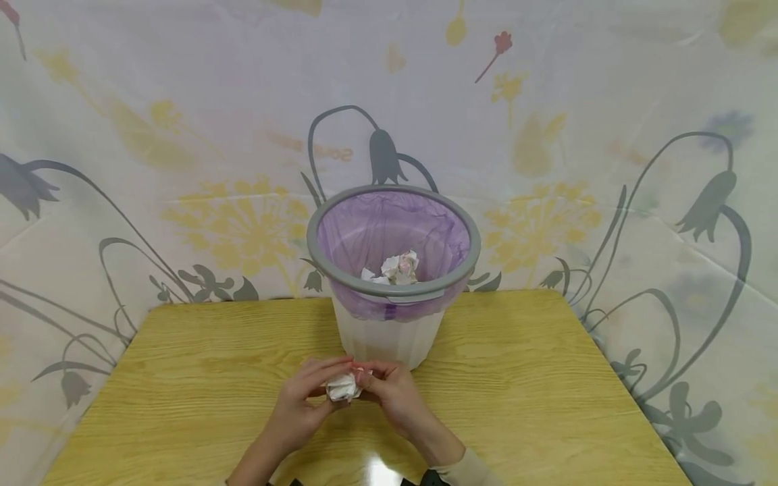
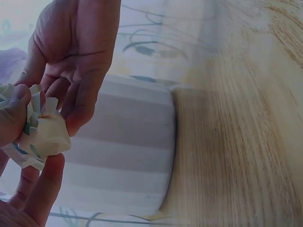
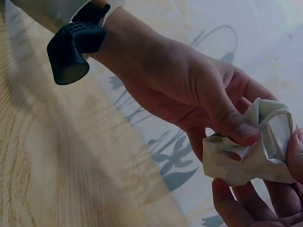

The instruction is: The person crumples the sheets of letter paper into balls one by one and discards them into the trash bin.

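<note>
A small crumpled white piece of paper (image 1: 343,387) is between both hands, just in front of the bin. My left hand (image 1: 299,405) holds it from the left with bent fingers and thumb. From the right, my right hand (image 1: 398,399) pinches it, the thumb lying on the near side. Creased folds with green and reddish marks show on the paper (image 2: 46,135) in the left wrist view. In the right wrist view the paper (image 3: 251,151) has an open fold at its top, and the left thumb presses on it.
Behind the hands stands a white bin (image 1: 389,337) with a grey rim and a purple bag liner (image 1: 395,212). Crumpled papers (image 1: 400,267) lie inside it. The bin stands on a wood-grain table (image 1: 523,378), before a flower-patterned backdrop (image 1: 547,101).
</note>
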`<state>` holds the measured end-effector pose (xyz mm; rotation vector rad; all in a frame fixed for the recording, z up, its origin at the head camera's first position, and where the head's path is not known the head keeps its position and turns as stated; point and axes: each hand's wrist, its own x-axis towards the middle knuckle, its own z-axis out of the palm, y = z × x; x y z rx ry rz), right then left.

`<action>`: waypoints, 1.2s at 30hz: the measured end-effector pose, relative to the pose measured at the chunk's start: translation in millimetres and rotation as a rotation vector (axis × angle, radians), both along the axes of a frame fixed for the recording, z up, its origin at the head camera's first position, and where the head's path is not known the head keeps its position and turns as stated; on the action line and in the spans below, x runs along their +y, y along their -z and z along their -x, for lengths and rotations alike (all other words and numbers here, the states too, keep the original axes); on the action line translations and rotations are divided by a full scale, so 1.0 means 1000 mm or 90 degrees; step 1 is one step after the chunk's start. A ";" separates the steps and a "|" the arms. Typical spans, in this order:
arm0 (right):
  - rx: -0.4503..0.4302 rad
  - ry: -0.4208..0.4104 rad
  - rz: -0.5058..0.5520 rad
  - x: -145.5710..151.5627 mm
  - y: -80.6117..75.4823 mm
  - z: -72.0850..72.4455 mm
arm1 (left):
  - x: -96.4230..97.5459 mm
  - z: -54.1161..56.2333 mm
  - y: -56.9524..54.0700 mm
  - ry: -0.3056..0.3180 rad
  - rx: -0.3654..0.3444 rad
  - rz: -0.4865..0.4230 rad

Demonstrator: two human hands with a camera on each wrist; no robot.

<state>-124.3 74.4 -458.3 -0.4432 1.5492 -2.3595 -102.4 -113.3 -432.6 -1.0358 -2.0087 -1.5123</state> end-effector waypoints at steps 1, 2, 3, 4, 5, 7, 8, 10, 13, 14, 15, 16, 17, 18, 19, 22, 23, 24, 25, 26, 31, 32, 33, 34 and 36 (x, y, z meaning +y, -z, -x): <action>0.002 0.003 0.002 0.000 0.000 0.000 | 0.000 0.001 0.002 -0.001 -0.005 0.000; 0.003 0.004 0.006 0.000 0.000 0.000 | -0.001 0.002 0.005 -0.003 -0.007 0.001; 0.004 0.006 0.010 0.000 0.000 0.000 | -0.002 0.004 0.010 -0.004 -0.012 0.001; 0.005 0.008 0.011 0.000 0.000 0.000 | -0.002 0.006 0.014 -0.006 -0.016 0.000; 0.004 0.011 0.012 -0.001 0.001 0.000 | -0.003 0.007 0.019 -0.008 -0.018 -0.001; -0.003 0.015 0.012 0.000 0.002 0.000 | -0.004 0.011 0.027 -0.009 -0.026 -0.004; -0.006 0.015 0.012 0.000 0.003 0.001 | -0.004 0.012 0.029 -0.009 -0.025 -0.005; -0.012 0.014 0.009 0.000 0.004 0.001 | -0.005 0.013 0.033 -0.006 -0.026 -0.009; -0.011 0.005 0.010 0.001 0.006 0.001 | -0.005 0.015 0.036 -0.006 -0.024 -0.015; -0.009 0.004 0.009 0.001 0.006 0.001 | -0.005 0.015 0.037 -0.009 -0.022 -0.016; -0.006 0.004 0.008 0.002 0.006 0.001 | -0.005 0.015 0.037 -0.012 -0.022 -0.017; -0.003 0.006 0.005 0.002 0.006 0.001 | -0.005 0.015 0.037 -0.014 -0.021 -0.017; 0.001 0.009 0.002 0.003 0.006 0.001 | -0.005 0.015 0.037 -0.016 -0.021 -0.018; 0.007 0.015 -0.004 0.003 0.005 0.001 | -0.006 0.015 0.037 -0.019 -0.023 -0.018; 0.015 0.022 -0.014 0.004 0.005 0.001 | -0.005 0.015 0.037 -0.020 -0.025 -0.020; 0.047 0.050 -0.047 0.006 0.004 0.003 | -0.005 0.014 0.032 -0.023 -0.030 -0.023; 0.059 0.062 -0.058 0.007 0.003 0.003 | -0.005 0.014 0.031 -0.024 -0.032 -0.025; 0.070 0.073 -0.069 0.008 0.003 0.004 | -0.006 0.014 0.029 -0.026 -0.034 -0.026; 0.082 0.080 -0.074 0.010 0.002 0.005 | -0.006 0.015 0.028 -0.027 -0.036 -0.026; 0.093 0.087 -0.082 0.012 0.002 0.005 | -0.007 0.015 0.027 -0.031 -0.037 -0.025; 0.145 0.093 -0.105 0.030 0.000 0.009 | -0.014 0.017 0.023 -0.052 -0.064 -0.020; 0.152 0.093 -0.110 0.035 -0.001 0.010 | -0.017 0.018 0.022 -0.062 -0.069 -0.017; 0.158 0.092 -0.111 0.039 -0.001 0.011 | -0.019 0.018 0.022 -0.072 -0.071 -0.015; 0.161 0.095 -0.111 0.045 -0.002 0.011 | -0.022 0.019 0.021 -0.083 -0.075 -0.014; 0.172 0.106 -0.114 0.055 -0.003 0.013 | -0.027 0.021 0.019 -0.106 -0.069 -0.009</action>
